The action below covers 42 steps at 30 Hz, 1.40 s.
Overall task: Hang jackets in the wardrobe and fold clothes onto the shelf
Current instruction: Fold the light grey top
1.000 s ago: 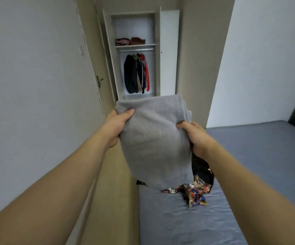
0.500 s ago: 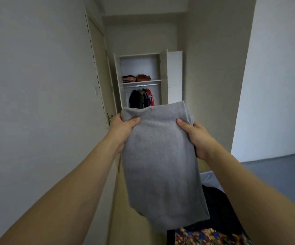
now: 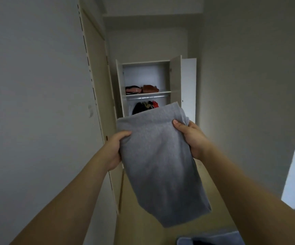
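Observation:
A folded grey garment [image 3: 160, 161] hangs in front of me, held up by both hands. My left hand [image 3: 115, 149] grips its upper left edge, thumb on top. My right hand [image 3: 191, 137] grips the upper right edge. Straight ahead stands the open white wardrobe [image 3: 120, 85]. Its shelf [image 3: 164, 93] carries folded clothes [image 3: 141, 89] in pink, dark and brown. Below the rail [image 3: 147, 97], dark and red jackets [image 3: 145, 106] hang, their lower parts hidden by the grey garment.
A beige door [image 3: 97, 96] lines the left wall before the wardrobe. The wardrobe's right door [image 3: 188, 85] stands swung open. A corner of the grey bed [image 3: 214, 239] shows at the bottom edge. Beige floor leads toward the wardrobe.
The view has tilted up and drawn closer to the wardrobe. The bed with its patterned and dark clothes has dropped out of sight. Both hands keep the same hold on the grey garment.

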Tool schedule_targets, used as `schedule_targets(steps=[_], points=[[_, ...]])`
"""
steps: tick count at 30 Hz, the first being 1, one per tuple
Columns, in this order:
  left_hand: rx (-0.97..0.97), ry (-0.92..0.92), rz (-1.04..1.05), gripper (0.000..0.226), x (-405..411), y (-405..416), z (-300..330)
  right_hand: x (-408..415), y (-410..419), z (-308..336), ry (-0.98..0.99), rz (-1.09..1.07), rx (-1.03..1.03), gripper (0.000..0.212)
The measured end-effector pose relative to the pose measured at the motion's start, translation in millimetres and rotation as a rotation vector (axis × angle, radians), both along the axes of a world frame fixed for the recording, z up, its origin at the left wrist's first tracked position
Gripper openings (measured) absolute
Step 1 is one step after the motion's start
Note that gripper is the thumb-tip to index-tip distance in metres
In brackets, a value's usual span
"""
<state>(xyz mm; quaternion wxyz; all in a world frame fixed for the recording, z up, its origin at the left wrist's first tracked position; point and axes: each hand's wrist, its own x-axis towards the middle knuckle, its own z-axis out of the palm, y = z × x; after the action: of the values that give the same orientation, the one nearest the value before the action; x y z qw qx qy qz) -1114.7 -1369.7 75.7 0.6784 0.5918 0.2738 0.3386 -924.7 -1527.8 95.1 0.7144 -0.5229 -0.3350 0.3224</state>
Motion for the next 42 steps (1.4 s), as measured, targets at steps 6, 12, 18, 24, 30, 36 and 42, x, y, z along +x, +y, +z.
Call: schedule_targets(steps=[6,12,18,24,30,36,42], points=[[0.084,0.002,0.015,0.038,108.1,194.3,0.1,87.8,181.2,3.0,0.02,-0.094,0.026,0.045],[0.274,-0.039,0.153,0.044,281.5,388.9,36.4,225.3,370.3,33.9,0.051,-0.207,0.029,0.042],[0.6,0.06,0.355,0.031,429.4,564.4,25.2,373.3,553.2,15.5,0.045,-0.214,0.048,0.051],[0.69,0.15,0.455,0.037,547.8,741.9,54.7,498.4,737.9,37.0,0.051,-0.149,0.037,0.027],[0.495,0.083,0.423,0.028,665.0,920.6,49.8,615.7,928.2,50.5,0.055,-0.147,0.07,0.028],[0.018,-0.035,0.188,0.018,792.4,1095.7,38.7,740.2,1102.6,71.4,0.019,-0.172,0.104,0.048],[0.017,-0.033,0.001,0.049,918.5,1242.1,63.2,866.7,1240.2,119.3,0.063,-0.202,0.152,0.054]])
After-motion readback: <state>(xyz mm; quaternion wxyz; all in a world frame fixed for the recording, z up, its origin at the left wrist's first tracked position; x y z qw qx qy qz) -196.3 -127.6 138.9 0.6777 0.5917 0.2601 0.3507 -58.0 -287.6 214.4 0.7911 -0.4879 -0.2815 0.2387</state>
